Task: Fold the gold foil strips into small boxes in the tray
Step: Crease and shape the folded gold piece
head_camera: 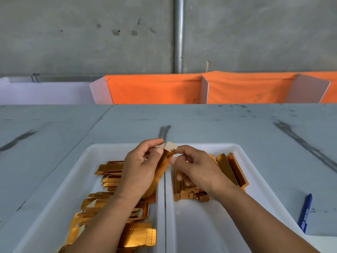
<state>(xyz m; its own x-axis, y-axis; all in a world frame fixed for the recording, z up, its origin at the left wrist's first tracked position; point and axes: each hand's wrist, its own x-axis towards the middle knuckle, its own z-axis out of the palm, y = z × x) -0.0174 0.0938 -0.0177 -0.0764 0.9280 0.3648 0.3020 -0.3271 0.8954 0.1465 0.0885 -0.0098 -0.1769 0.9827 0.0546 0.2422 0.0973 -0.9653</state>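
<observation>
Pinching one gold foil strip [163, 166] above the tray [218, 144], left hand [140, 172] and right hand [197, 168].

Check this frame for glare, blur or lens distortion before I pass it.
Head view: soft, even light, faint shadows only. Head view: bright sheen on the flat gold foil strips, nothing blown out. Head view: left hand, right hand and held strip look sharp; wide-angle stretch splays the tray rim.
</observation>
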